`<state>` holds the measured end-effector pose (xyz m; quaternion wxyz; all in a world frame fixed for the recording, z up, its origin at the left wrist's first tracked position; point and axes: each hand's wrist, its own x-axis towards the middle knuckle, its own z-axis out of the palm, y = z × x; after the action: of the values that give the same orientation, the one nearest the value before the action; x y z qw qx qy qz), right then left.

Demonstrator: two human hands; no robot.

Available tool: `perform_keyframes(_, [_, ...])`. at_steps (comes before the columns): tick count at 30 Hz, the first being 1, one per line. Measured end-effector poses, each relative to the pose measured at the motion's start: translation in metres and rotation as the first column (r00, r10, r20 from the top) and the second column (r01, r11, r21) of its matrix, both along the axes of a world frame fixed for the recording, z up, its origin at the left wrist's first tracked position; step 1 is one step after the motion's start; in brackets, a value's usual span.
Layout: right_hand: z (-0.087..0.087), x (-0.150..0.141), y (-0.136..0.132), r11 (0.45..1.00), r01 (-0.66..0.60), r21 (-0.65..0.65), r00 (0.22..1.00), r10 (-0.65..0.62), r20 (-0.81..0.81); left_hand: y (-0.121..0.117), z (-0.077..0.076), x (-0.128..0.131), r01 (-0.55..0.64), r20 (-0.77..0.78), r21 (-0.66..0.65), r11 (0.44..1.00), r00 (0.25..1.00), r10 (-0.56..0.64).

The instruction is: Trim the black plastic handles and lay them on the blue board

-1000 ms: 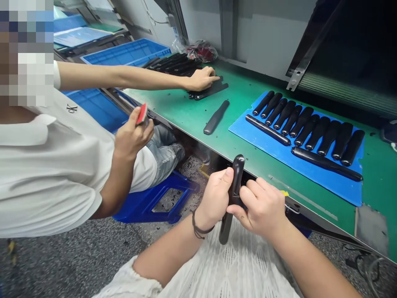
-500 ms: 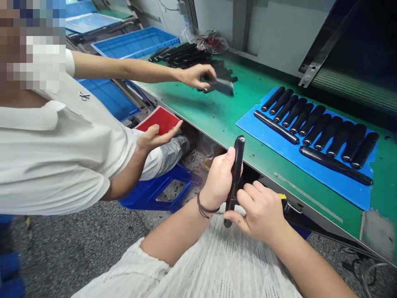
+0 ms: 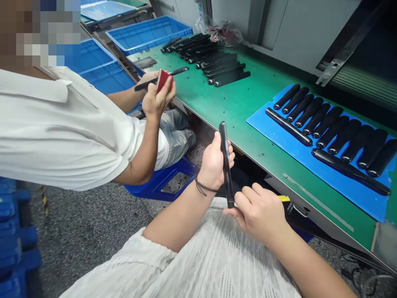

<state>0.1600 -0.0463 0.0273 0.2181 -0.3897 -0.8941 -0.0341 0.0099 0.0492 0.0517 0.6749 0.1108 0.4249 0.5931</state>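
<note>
**Black handles (image 3: 331, 132) laid out on the green bench (image 3: 257, 95)**

Rows are set on a blue mat (image 3: 263, 128), and further handles (image 3: 220, 66) are lined up near a plastic bag (image 3: 225, 33). Blue crates (image 3: 149, 33) are placed beyond the bench; a blue stool (image 3: 149, 184) is seen below.

Left hand (image 3: 214, 163) raised, clenched; right hand (image 3: 259, 213) lower, pinching inward.

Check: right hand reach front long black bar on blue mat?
Likely yes: nothing stands between the right hand and the long black bar on the blue mat, though its fingers pinch a black handle.
</note>
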Motion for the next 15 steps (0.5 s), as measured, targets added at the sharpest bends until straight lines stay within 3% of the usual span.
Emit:
perform_keyframes(6, [-0.012,-0.008,-0.004,0.989,0.071,0.127,0.997,-0.065,-0.05,0.01,-0.017,-0.017,-0.164,0.037,-0.068,0.984,0.985,0.167])
perform_keyframes(11, [-0.018,-0.007,-0.002,0.994,0.104,0.02,0.978,-0.099,-0.186,0.016,-0.023,-0.038,-0.267,0.005,-0.083,0.96,0.963,0.268])
perform_keyframes(15, [-0.03,-0.007,0.013,0.987,0.153,0.046,0.98,-0.145,-0.138,0.017,-0.023,-0.05,-0.296,0.008,-0.076,0.952,0.955,0.297])
